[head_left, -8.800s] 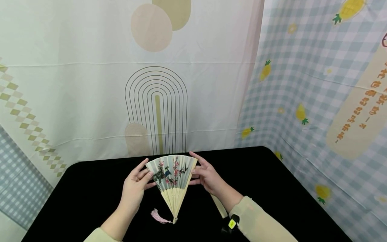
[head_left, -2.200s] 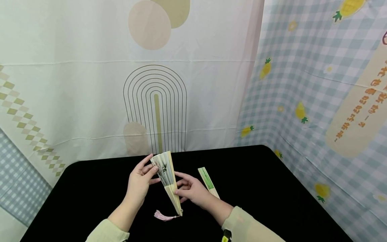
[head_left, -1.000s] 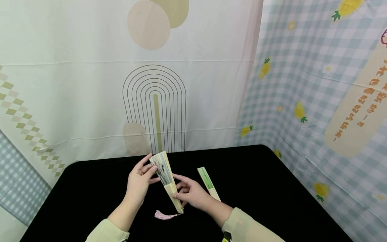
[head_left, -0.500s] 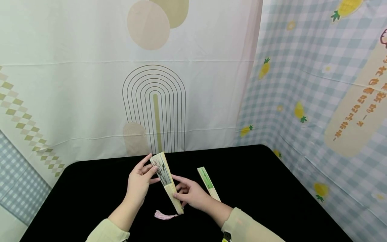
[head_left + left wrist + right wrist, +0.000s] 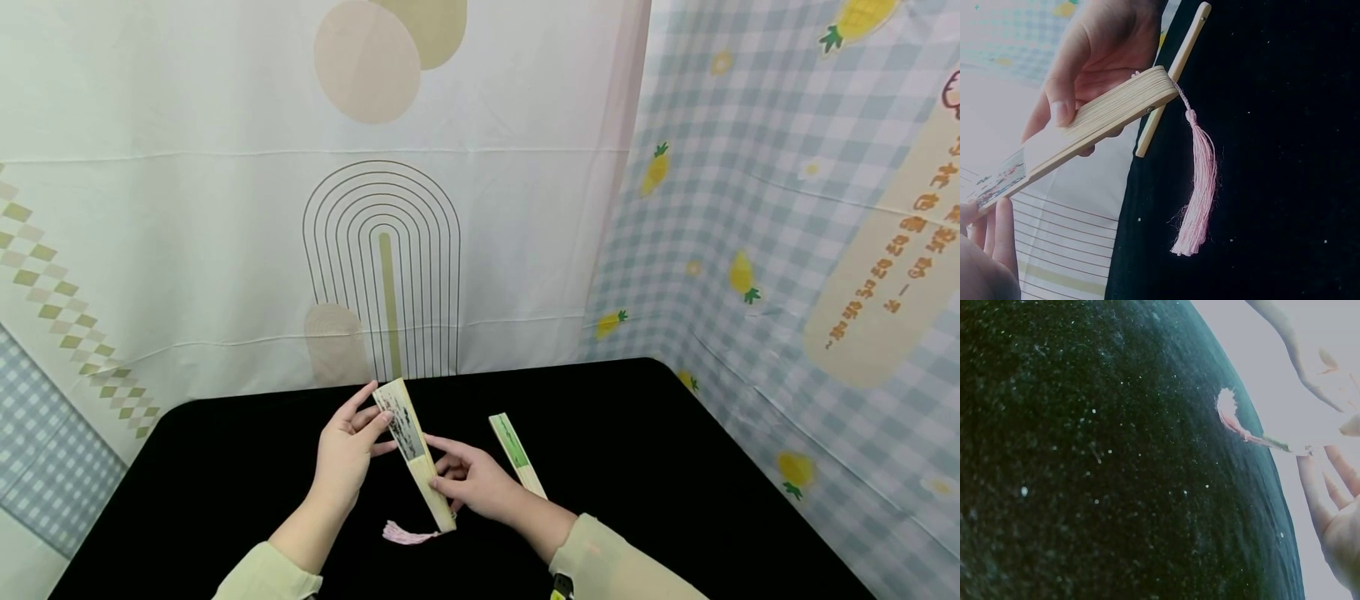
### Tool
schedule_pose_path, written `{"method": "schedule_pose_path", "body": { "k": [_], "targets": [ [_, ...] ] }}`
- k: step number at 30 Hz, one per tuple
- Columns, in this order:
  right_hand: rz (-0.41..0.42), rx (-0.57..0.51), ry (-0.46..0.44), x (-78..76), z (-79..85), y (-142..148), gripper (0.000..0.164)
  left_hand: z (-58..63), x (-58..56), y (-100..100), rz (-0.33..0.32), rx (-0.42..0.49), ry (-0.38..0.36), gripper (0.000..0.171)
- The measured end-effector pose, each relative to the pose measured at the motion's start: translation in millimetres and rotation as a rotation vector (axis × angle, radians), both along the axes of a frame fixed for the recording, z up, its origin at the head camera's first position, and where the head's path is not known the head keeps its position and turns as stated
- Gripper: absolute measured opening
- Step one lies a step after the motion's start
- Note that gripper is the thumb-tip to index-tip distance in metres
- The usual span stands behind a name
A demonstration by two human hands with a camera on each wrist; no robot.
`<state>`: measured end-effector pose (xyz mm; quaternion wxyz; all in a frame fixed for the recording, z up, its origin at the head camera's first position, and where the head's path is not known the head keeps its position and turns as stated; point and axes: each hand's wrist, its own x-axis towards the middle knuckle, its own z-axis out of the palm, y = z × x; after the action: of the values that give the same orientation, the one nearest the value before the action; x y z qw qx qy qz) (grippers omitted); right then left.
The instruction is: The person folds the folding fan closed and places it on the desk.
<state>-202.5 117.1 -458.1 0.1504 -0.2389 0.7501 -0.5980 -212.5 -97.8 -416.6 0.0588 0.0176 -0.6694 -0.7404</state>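
A folding fan (image 5: 416, 458) with pale ribs and a painted grey leaf is folded into a narrow stack, tilted over the table. At its upper end my left hand (image 5: 341, 458) pinches the leaf between thumb and fingers. My right hand (image 5: 476, 477) holds the ribs lower down, thumb on the near face. A pink tassel (image 5: 1197, 181) hangs from the pivot end in the left wrist view, where the ribs lie stacked together. The right wrist view is washed out around the fan; the tassel (image 5: 1227, 409) shows there.
A second folded fan (image 5: 510, 442), green on its upper part, lies on the black table (image 5: 637, 467), partly hidden by my right forearm. Behind the table hangs a white printed curtain (image 5: 525, 250); a checked cloth (image 5: 705, 225) with pineapples hangs at the right.
The fan was spread wide at first and has folded up to a narrow strip. My right hand has moved left and down along it, uncovering more of the second fan.
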Motion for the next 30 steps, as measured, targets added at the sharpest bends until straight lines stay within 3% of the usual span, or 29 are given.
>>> {"method": "schedule_pose_path", "body": {
  "k": [13, 30],
  "targets": [
    [-0.012, -0.009, -0.033, 4.6, 5.9, -1.0, 0.062, -2.3, -1.1, 0.0, 0.009, 0.006, -0.005, 0.055],
    [0.006, -0.019, -0.089, 4.1, -3.3, 3.7, 0.06, -9.3, -6.5, -2.3, 0.068, -0.025, 0.005, 0.054]
  ]
}}
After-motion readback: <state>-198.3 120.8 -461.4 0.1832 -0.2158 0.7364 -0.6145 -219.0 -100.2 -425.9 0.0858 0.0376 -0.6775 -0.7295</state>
